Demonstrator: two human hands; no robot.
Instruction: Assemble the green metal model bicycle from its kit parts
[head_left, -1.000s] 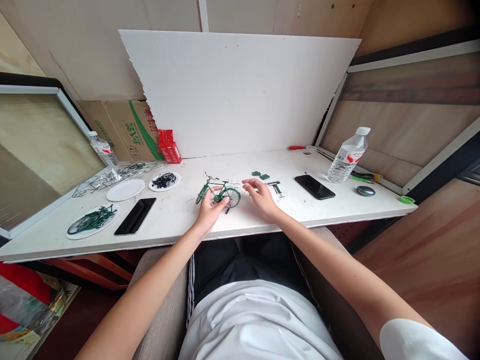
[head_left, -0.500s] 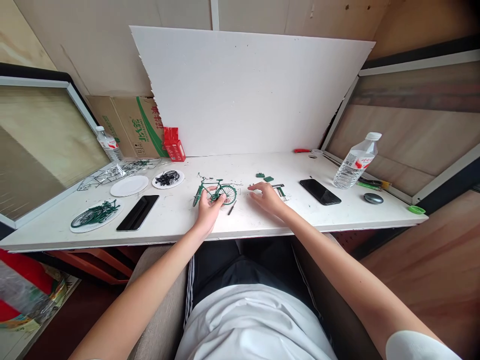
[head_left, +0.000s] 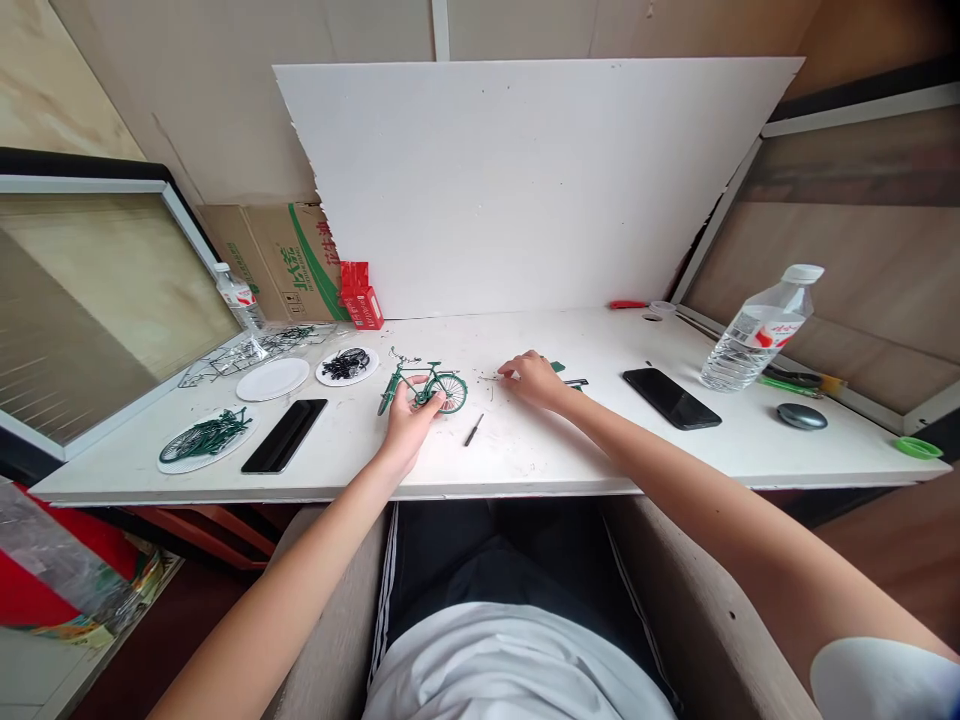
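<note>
My left hand (head_left: pixel 409 420) is closed around the lower frame of a small green model bicycle (head_left: pixel 433 370), holding it upright over the white table. Its rear wheel points right and its handlebar left. My right hand (head_left: pixel 534 382) reaches down to the tabletop beside some tiny thin parts (head_left: pixel 487 378). Its fingertips are drawn together there; whatever may be between them is too small to make out. Between the hands lies a small screwdriver (head_left: pixel 473 430) with a dark handle. Green and black pieces (head_left: pixel 576 383) show partly behind my right hand.
Left on the table (head_left: pixel 420 475) are a plate of green parts (head_left: pixel 206 437), a bare plate (head_left: pixel 273 380), a plate of black parts (head_left: pixel 347 366) and a phone (head_left: pixel 285 436). Rightward stand another phone (head_left: pixel 671 398), a water bottle (head_left: pixel 761 328) and a dark mouse-like object (head_left: pixel 802 416).
The view has shifted slightly. My right hand has lowered to the tiny parts, its fingers drawing together. My left hand keeps holding the model bicycle.
</note>
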